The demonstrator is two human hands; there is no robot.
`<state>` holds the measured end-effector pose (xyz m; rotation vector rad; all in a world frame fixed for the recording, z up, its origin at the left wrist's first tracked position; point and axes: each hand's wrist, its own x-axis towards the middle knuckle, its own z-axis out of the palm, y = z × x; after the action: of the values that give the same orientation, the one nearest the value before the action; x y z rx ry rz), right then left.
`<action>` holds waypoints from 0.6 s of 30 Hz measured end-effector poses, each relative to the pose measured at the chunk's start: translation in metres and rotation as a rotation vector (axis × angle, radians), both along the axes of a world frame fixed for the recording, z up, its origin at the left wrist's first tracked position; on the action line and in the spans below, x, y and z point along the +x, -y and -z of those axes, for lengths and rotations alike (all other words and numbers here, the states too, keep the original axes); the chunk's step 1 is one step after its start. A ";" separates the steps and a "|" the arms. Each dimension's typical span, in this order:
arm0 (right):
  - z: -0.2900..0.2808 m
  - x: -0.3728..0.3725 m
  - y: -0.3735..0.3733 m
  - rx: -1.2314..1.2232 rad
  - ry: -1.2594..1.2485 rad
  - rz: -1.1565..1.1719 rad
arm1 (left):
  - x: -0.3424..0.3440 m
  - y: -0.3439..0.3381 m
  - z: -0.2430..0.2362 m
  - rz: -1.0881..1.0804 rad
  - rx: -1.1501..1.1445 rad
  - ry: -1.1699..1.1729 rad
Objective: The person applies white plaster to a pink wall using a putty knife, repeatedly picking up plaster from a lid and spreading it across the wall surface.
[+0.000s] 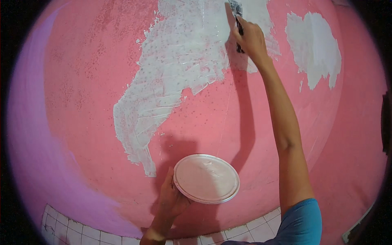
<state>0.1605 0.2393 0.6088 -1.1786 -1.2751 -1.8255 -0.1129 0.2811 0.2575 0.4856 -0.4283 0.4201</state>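
Overhead, the right hand (250, 40) grips a half-hidden scraper (236, 9); left hand (170, 196) holds a lid (206, 178).

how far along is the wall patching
Done: a large white filler patch covers the middle of the pink wall, with a smaller patch further right. In hand: the right hand presses a scraper at the big patch's top edge; the left hand holds a round white lid. Left: speckled pink around and below remains bare.

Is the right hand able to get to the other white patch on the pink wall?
Probably yes. The right hand with the scraper is already high up, and only bare pink wall lies between it and that white patch.
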 end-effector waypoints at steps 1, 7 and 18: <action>-0.011 0.007 0.000 -0.020 -0.020 0.042 | 0.003 -0.001 0.003 0.004 0.004 -0.002; 0.106 0.021 -0.014 -0.166 -0.120 0.052 | 0.000 0.004 0.003 -0.449 0.461 -0.309; 0.079 -0.004 0.016 -0.070 -0.001 -0.048 | 0.006 -0.010 0.016 0.077 -0.069 0.011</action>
<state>0.1567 0.2236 0.5301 -1.1759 -1.3648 -1.7580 -0.1074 0.2913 0.2410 0.3982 -0.4406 0.3619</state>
